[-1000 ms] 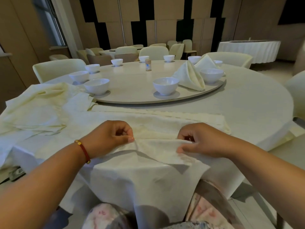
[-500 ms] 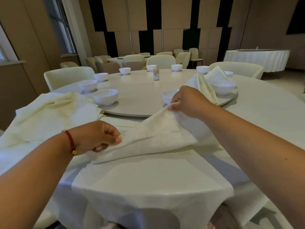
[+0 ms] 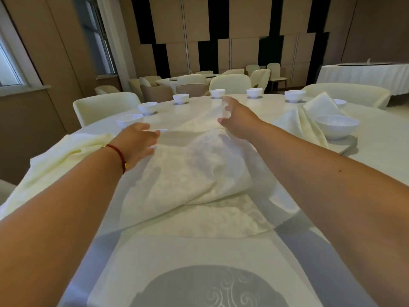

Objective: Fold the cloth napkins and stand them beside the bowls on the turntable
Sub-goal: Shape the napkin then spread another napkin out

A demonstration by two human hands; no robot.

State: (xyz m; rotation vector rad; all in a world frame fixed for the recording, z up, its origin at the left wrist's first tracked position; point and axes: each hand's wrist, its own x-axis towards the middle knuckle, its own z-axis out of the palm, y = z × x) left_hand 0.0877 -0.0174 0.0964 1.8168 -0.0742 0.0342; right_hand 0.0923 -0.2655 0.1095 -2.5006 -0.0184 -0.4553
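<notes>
you are spreading a napkin [image 3: 194,165] over the near table [image 3: 376,151] toward the turntable [image 3: 345,148]. left hand [image 3: 138,144] is lying on its edge, right hand [image 3: 234,117] is pinching the far corner. next, i judge, you are needing flat, even folds.

Fingertips of left hand [image 3: 138,141] and right hand [image 3: 235,117] motion-blurred against the lifted napkin [image 3: 199,169]; grip on the cloth cannot be resolved for either. Both forearms cut off by the frame's lower corners. Napkin's raised far edge smeared, hiding part of the turntable [image 3: 345,146] and the bowl [image 3: 129,121] nearest the left hand; napkin pile [image 3: 64,156] runs off the left edge.
</notes>
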